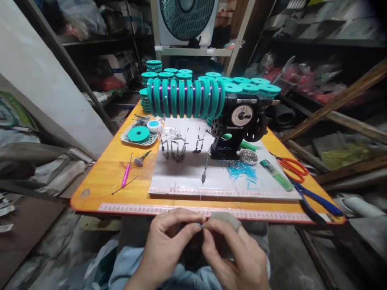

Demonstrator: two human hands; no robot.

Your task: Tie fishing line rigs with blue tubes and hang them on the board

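My left hand and my right hand meet just in front of the table's near edge, thumbs and forefingers closed. Between their fingertips is a small, thin blue piece, mostly covered by the fingers. Beyond them, a white board lies on the yellow table. Similar thin blue pieces are heaped on the board's right side. A row of teal ring spools sits on the spindle of a black winding device with a dial. Fine lines with small metal weights hang below the spools.
Orange-handled scissors, blue-handled pliers and a green-capped tube lie at right. A pink-handled tool and a tray are at left. More teal spools stand behind, before a fan.
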